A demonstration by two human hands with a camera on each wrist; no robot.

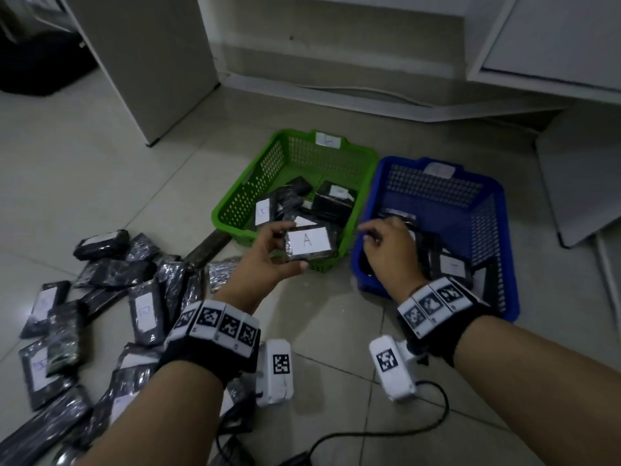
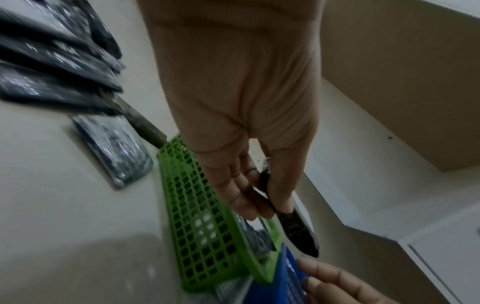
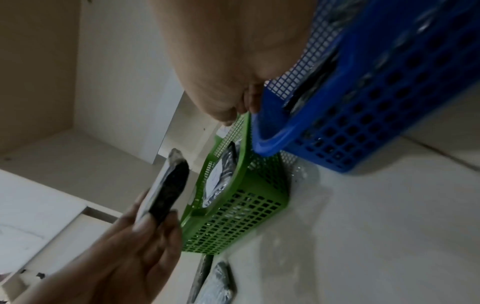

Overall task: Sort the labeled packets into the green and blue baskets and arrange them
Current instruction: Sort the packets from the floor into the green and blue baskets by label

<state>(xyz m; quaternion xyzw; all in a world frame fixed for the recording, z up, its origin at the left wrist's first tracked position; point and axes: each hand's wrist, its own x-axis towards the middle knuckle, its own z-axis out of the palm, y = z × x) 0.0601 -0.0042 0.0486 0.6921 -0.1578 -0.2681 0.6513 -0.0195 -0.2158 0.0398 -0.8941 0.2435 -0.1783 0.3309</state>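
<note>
The left hand (image 1: 268, 253) pinched a glossy black packet (image 1: 311, 245) labelled "A". The right hand (image 1: 389, 250) reached into the perforated blue basket (image 1: 497, 237), fingertips hidden, so its grip was unclear. Labels in the green basket (image 1: 248, 196) were illegible.

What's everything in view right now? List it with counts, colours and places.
Packet labeled A: one, black with white label, held above the green basket's near end.
Green basket: one, on the floor left of the blue one, several black packets inside.
Blue basket: one, touching the green basket's right side, black packets inside.
Loose packets: many, black, heaped on the floor at left.
Cabinets: white, behind the baskets.
Cable: black, on the floor near the wrists.
Left hand: grips the A packet.
Right hand: fingers reach into the blue basket; its grasp is hidden.
</note>
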